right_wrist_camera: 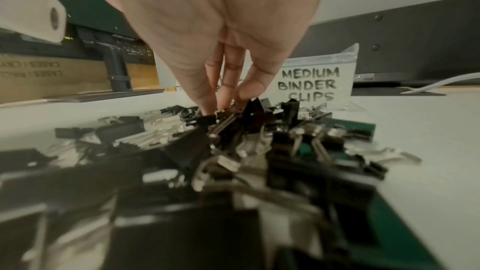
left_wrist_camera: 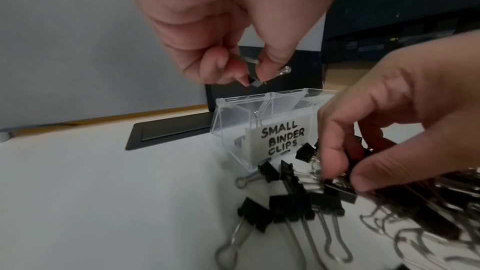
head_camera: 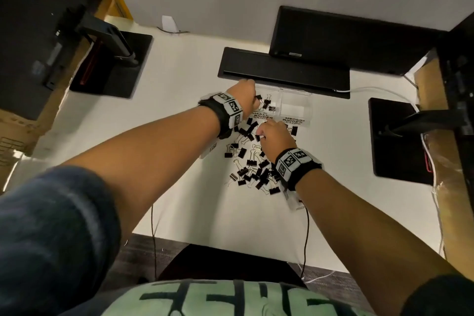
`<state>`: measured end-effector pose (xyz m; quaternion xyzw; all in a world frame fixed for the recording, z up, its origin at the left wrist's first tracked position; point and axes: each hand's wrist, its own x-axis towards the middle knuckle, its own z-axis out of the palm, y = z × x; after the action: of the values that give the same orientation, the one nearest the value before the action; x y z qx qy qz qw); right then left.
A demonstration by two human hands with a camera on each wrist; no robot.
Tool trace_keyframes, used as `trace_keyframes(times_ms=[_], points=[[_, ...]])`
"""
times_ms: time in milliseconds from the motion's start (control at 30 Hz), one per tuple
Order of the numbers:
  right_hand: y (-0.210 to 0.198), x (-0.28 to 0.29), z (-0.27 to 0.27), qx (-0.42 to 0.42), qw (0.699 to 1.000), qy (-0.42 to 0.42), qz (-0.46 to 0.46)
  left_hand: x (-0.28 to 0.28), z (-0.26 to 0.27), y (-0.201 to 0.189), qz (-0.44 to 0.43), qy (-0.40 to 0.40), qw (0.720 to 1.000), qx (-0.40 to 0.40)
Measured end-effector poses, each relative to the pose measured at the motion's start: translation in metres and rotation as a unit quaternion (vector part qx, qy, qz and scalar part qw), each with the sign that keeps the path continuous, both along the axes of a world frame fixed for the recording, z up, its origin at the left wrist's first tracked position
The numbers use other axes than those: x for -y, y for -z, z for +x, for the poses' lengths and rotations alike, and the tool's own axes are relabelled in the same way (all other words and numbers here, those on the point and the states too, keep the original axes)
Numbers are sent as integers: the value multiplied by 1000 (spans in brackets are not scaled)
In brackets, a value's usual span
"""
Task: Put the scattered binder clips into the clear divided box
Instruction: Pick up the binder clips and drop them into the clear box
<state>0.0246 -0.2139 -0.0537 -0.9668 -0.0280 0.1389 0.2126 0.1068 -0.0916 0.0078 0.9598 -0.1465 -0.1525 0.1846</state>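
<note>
The binder clips (head_camera: 252,159) lie heaped on the white tabletop (head_camera: 195,213), at six o'clock from the clear box (head_camera: 282,106); a few already sit in its "small" half. The left hand (left_wrist_camera: 233,28) pinches one small clip (left_wrist_camera: 253,83) above that half. The right hand (head_camera: 275,134) reaches into the heap at its twelve o'clock edge, fingers (right_wrist_camera: 207,98) narrowed on a clip. Clips look light, stiff and apt to tangle; the black body seems the surest hold.

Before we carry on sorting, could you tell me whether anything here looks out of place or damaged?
Nothing stands out: the clear divided box stands upright and the loose binder clips lie heaped before it, awaiting sorting.
</note>
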Motion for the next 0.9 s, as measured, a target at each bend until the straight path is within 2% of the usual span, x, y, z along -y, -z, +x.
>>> trace_keyframes(times_ms=[233,433,600,700,767,833,900], points=[[7,9,-7,17,999,35,29,32,10,1,73,55,996,-12],[7,12,-4,-2,1000,23,14,23,-1,11,11,84,996,33],[2,12,-3,-1,999,33,11,-5,-23,24,-39,45,998,20],[-6,14,0,11,995,78,65,-22,-39,41,-14,33,999,-21],[-11,17,1,26,981,137,134,-27,-48,53,6,41,998,-47],[-13,20,2,32,957,200,206,-25,-55,60,2,50,997,-54],[-13,22,5,-2,921,262,287,-20,-59,63,-11,53,997,-47]])
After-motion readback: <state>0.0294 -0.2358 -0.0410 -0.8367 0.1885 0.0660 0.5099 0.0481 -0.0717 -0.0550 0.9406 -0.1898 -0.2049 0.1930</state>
